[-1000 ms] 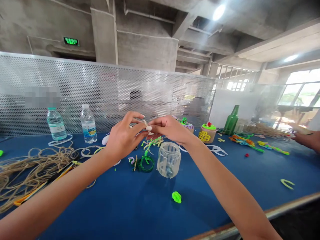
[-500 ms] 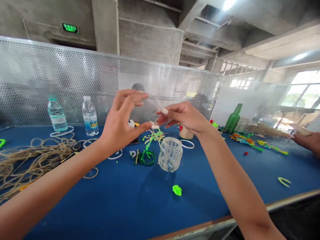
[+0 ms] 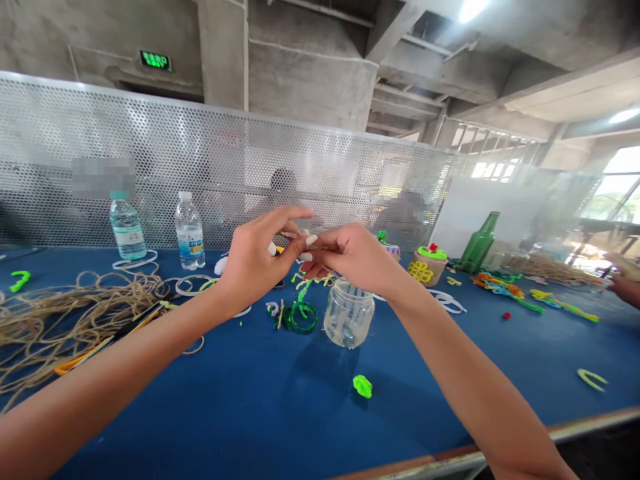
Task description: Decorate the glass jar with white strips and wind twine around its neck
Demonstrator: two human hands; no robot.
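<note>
Above the table, my left hand (image 3: 260, 252) and my right hand (image 3: 356, 255) meet at the fingertips. Thumb and fingers of each are pinched together, and whatever lies between them is too small to make out. Just below my right hand stands a clear glass jar (image 3: 349, 319), upright, its mouth partly covered by the hand. A dark green pipe-cleaner coil (image 3: 303, 319) lies left of the jar, with pale green pieces behind it. In front of the jar sits a bright green fuzzy pipe-cleaner piece (image 3: 363, 386).
Tangled twine (image 3: 95, 313) covers the left side, near a yellow-handled tool (image 3: 83, 357). Two water bottles (image 3: 127, 230) stand behind it. At right are a decorated pot (image 3: 427, 267), a green glass bottle (image 3: 480, 243), coloured pipe cleaners (image 3: 505, 288) and another person's hand (image 3: 625, 277).
My hands have come closer together, their fingertips now touching, and my left hand's fingers have lowered and curled in. The view has shifted slightly left.
</note>
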